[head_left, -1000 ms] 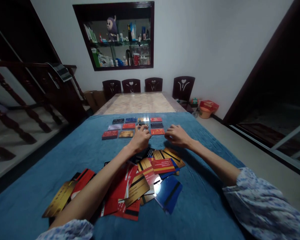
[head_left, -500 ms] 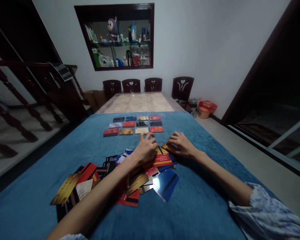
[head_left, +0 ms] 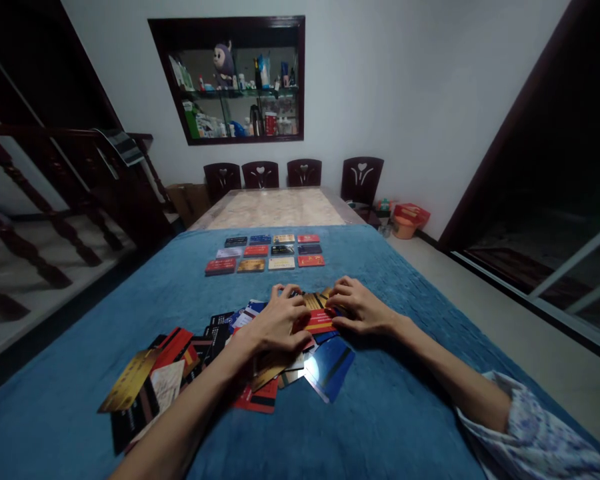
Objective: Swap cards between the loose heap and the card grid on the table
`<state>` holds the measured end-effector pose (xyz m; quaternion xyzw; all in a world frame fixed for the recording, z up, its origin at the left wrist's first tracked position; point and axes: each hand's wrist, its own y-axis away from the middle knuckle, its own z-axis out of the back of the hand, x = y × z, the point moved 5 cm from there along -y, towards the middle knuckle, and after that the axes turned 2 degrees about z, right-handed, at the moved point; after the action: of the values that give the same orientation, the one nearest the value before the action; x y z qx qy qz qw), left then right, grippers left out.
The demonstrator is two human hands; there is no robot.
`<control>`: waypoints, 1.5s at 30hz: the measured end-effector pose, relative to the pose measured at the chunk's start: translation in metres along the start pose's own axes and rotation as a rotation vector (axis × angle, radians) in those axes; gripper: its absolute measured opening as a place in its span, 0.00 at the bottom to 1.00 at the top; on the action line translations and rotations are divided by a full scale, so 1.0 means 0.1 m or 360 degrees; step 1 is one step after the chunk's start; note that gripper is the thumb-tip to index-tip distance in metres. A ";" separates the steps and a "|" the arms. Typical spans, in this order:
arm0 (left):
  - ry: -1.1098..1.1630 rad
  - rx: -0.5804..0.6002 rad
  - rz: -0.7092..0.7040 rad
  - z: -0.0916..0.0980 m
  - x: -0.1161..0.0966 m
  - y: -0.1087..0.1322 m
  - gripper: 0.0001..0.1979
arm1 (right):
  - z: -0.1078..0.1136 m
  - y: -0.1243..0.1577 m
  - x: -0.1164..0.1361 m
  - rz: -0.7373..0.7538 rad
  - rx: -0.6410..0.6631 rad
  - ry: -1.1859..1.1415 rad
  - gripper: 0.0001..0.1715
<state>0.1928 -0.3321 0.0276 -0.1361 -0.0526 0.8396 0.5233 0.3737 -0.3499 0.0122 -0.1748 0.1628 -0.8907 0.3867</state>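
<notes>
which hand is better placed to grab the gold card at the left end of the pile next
Probably the left hand: it is nearer the gold card, while the right hand would have to reach across the left forearm.

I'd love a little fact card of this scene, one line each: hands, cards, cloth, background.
Left hand: fingers curled over the left hand side of the loose cards; whether it grips one is hidden
Right hand: the right hand bends its fingers at the pile's right edge; grip unclear
Between hands: red card with a yellow stripe
Loose cards: overlapping loose cards, mixed colours
Laid-out cards: beyond the hands, laid-out cards in three rows of four
Cloth: blue cloth beneath all cards
Background: four dark chairs; purple plush toy on a shelf
</notes>
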 end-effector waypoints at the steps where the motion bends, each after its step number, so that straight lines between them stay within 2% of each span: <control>1: 0.0001 0.0014 0.0006 0.00 0.00 0.01 0.09 | -0.01 0.00 0.01 0.0005 0.0007 -0.0003 0.12; 11: -0.0046 0.0004 0.0014 -0.07 0.03 0.01 0.09 | -0.04 0.03 -0.02 0.0011 0.0028 0.0024 0.13; 18: -0.0234 -0.0043 -0.0072 -0.11 0.02 0.01 0.08 | -0.07 0.06 -0.01 0.0071 0.0015 -0.0050 0.19; 22: -0.0267 -0.0089 -0.0122 -0.13 0.02 0.01 0.07 | -0.07 0.06 -0.01 0.0064 0.0008 -0.0085 0.18; 33: -0.0154 -0.0336 -0.0091 -0.07 0.16 0.01 0.12 | -0.08 0.02 -0.09 0.0036 -0.0273 -0.0033 0.16; 37: -0.0115 -0.0375 -0.0010 -0.06 0.25 0.00 0.09 | -0.14 -0.01 -0.16 0.0012 -0.0401 0.0014 0.14; 45: -0.0099 -0.0460 0.0033 -0.12 0.37 -0.01 0.13 | -0.19 -0.02 -0.23 -0.0178 -0.0437 0.0102 0.14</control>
<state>0.1817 -0.2994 0.0098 -0.1846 -0.1877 0.8325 0.4875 0.3786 -0.3285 -0.0082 -0.2062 0.2853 -0.8855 0.3034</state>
